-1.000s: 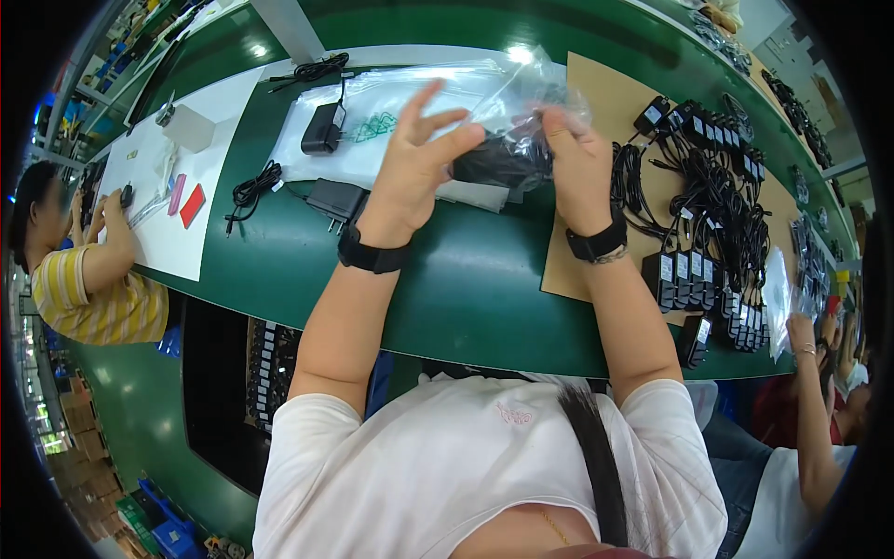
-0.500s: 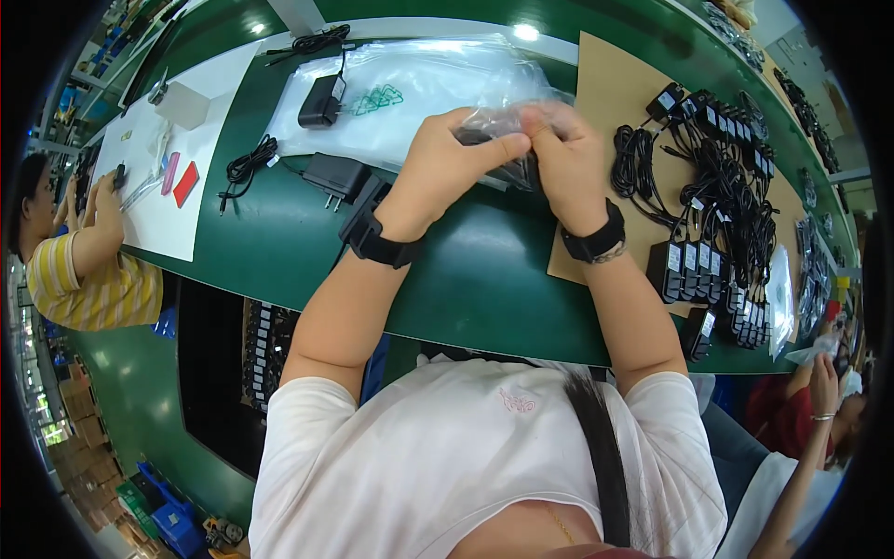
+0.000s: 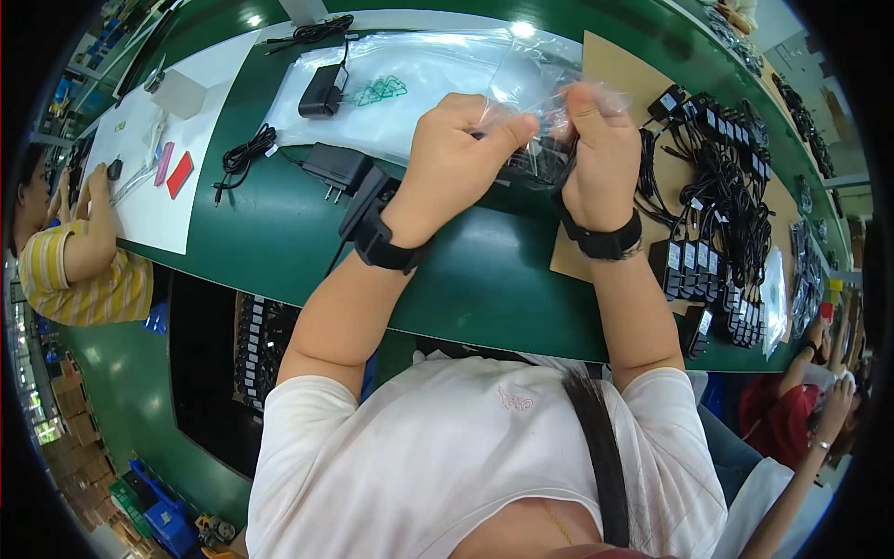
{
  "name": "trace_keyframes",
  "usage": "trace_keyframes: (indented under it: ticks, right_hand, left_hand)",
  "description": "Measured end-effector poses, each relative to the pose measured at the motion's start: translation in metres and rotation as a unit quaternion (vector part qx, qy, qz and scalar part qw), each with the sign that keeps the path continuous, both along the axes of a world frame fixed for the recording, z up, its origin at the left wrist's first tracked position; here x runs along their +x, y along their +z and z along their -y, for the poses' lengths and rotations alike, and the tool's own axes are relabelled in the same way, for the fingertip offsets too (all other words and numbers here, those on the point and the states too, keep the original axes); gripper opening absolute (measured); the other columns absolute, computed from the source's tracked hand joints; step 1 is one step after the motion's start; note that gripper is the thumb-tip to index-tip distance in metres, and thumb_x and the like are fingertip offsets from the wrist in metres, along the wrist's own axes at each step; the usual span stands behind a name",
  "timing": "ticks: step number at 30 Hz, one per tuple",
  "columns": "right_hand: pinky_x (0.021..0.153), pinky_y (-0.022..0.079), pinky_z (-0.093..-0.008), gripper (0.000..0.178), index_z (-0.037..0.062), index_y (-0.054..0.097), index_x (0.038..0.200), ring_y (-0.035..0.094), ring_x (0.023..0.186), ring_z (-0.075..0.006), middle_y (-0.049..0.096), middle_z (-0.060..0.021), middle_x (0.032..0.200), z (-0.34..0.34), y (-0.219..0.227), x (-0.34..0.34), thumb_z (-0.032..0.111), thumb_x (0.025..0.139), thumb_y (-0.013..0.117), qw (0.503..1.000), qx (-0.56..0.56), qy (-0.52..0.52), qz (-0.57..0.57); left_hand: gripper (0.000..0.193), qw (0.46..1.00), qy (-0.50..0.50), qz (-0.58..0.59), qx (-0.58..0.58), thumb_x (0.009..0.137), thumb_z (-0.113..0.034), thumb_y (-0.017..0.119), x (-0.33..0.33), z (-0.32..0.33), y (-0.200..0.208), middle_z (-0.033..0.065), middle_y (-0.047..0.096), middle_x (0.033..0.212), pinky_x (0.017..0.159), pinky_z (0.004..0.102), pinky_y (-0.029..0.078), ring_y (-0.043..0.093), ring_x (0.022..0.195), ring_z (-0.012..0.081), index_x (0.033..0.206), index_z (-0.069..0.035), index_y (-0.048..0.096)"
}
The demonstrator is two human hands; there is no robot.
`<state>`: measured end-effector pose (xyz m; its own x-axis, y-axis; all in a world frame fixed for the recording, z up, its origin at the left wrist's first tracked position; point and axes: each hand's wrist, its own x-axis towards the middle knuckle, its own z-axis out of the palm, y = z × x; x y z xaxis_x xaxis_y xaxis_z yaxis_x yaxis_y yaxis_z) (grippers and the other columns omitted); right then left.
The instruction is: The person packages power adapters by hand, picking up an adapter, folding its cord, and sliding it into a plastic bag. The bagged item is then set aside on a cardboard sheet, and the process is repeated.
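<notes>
Between my hands, over the far side of the green table, is a clear plastic bag with a black adapter and cable low inside it, partly hidden. My left hand pinches the bag's left side, thumb pointing right. On the right side, my right hand is closed on the bag's plastic, thumb and fingers up near its top. Behind the hands lies a stack of flat clear bags. A black power adapter rests on that stack. Another black adapter with prongs lies beside my left wrist.
On a cardboard sheet at right sits a cluster of black adapters and cables. A coiled black cable is at left, near a white sheet with a red card. A co-worker in a striped shirt works at far left.
My right hand has moved slightly right, away from the left one. The bag's plastic now stands up and spreads between them, and more of the black contents shows.
</notes>
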<state>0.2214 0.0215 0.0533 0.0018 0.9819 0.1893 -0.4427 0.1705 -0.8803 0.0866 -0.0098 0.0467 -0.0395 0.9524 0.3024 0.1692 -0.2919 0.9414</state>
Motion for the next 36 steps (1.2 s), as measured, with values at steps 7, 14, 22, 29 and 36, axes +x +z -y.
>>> trace_keyframes:
  ticks: [7, 14, 22, 29, 36]
  right_hand:
    - [0.065, 0.048, -0.0284, 0.026, 0.0027, 0.055, 0.096, 0.056, 0.075, -0.0135, 0.058, -0.0047, 0.089, -0.006, -0.008, -0.001, 0.028, 0.088, 0.054, 0.951, -0.216, 0.220, -0.014]
    - [0.075, 0.048, -0.0290, 0.024, 0.0000, 0.057, 0.097, 0.059, 0.082, -0.0151, 0.061, -0.0072, 0.092, -0.002, -0.021, 0.005, 0.022, 0.090, 0.050, 0.975, -0.142, 0.171, 0.001]
    - [0.085, 0.042, -0.0253, 0.038, -0.0014, 0.047, 0.121, 0.054, 0.093, -0.0130, 0.056, -0.0074, 0.108, 0.005, -0.005, 0.011, 0.017, 0.088, 0.054, 0.980, 0.025, 0.175, 0.088]
    - [0.081, 0.046, -0.0266, 0.045, 0.0019, 0.044, 0.124, 0.056, 0.095, -0.0145, 0.057, -0.0054, 0.108, -0.002, 0.049, 0.023, 0.015, 0.084, 0.058, 0.882, -0.200, 0.390, 0.174]
    - [0.072, 0.048, -0.0290, 0.031, 0.0102, 0.058, 0.110, 0.060, 0.082, -0.0173, 0.063, -0.0049, 0.095, -0.170, 0.046, 0.022, 0.007, 0.079, 0.056, 0.841, 0.021, 0.197, 0.504]
  left_hand:
    - [0.009, 0.906, 0.148, -0.117, 0.379, 0.066, -0.004, 0.069, -0.008, -0.006, -0.008, 0.0070, 0.058, 0.066, 0.055, 0.0299, 0.042, 0.052, 0.063, 0.0240, 0.064, -0.002, 0.061]
    - [0.008, 0.975, 0.070, 0.205, -0.042, 0.074, -0.006, 0.065, -0.008, -0.005, -0.002, 0.0029, 0.057, 0.068, 0.055, 0.0251, 0.042, 0.052, 0.065, 0.0107, 0.073, -0.001, 0.059]
    - [0.024, 0.981, 0.026, 0.195, -0.006, 0.082, -0.011, 0.055, -0.016, -0.019, -0.011, -0.0033, 0.040, 0.059, 0.047, 0.0230, 0.032, 0.035, 0.055, 0.0045, 0.064, -0.006, 0.039]
    - [0.019, 0.992, 0.066, 0.106, -0.024, 0.080, -0.010, 0.055, -0.018, -0.004, 0.004, -0.0011, 0.041, 0.059, 0.046, 0.0233, 0.034, 0.039, 0.055, 0.0071, 0.067, -0.005, 0.041]
    - [0.035, 0.950, 0.155, 0.260, -0.071, 0.087, -0.023, 0.055, -0.035, -0.011, 0.018, 0.0132, 0.053, 0.094, 0.063, 0.0276, 0.050, 0.058, 0.076, 0.0173, 0.107, 0.001, 0.040]
